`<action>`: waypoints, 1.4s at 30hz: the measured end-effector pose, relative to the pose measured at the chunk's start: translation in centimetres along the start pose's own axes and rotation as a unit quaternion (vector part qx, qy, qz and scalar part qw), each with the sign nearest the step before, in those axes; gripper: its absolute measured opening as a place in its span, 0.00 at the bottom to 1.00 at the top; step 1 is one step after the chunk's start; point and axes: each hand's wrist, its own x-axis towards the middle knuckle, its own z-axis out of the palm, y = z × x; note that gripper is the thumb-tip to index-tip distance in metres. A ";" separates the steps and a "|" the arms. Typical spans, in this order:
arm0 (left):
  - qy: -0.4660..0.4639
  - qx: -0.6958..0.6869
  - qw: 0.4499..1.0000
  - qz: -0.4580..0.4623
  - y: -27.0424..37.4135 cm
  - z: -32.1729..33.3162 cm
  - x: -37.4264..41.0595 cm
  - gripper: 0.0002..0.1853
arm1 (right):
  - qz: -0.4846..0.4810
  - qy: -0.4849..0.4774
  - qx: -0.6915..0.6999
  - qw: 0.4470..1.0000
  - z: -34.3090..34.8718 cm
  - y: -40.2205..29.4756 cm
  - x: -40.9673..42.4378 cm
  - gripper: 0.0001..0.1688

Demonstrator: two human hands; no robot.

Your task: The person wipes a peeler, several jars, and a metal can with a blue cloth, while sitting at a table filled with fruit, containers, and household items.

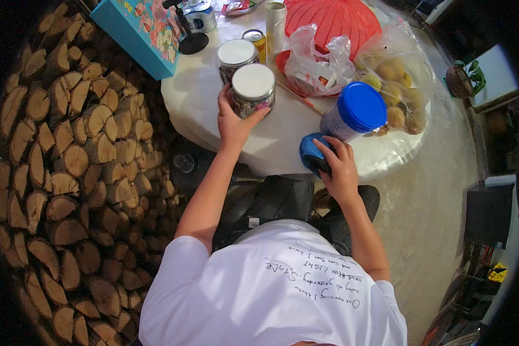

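Observation:
My left hand point(237, 123) is around the lower side of a clear jar with a white lid point(254, 82), thumb and fingers on opposite sides. A second white-lidded jar point(235, 54) stands just behind it. My right hand point(338, 166) grips a blue and black object point(313, 152), perhaps a cloth or a brush, at the table's near edge. Just beyond it is a tub with a blue lid point(361, 108). The undersides of both jars are out of sight.
The round table's white cover point(281, 151) also bears a yellow can point(256, 41), a cardboard tube point(275, 26), a plastic bag point(320, 69), a red mesh food cover point(333, 19), a bag of yellow fruit point(393, 86) and a turquoise floral box point(140, 34). Stacked firewood point(75, 160) lies left.

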 end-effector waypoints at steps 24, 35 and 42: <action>-0.238 -0.024 0.971 -0.022 -0.6 -2.5 -6.4 0.50 | -0.189 -0.041 0.018 0.981 -1.3 -9.1 12.4 0.29; -0.165 -0.073 0.984 0.007 1.0 -1.4 -6.5 0.44 | -0.204 -0.056 -0.048 0.976 -1.3 -9.5 12.4 0.23; -0.153 -0.096 0.984 -0.008 0.8 -1.8 -6.6 0.42 | -0.178 -0.151 -0.002 0.972 -5.0 -9.5 10.0 0.26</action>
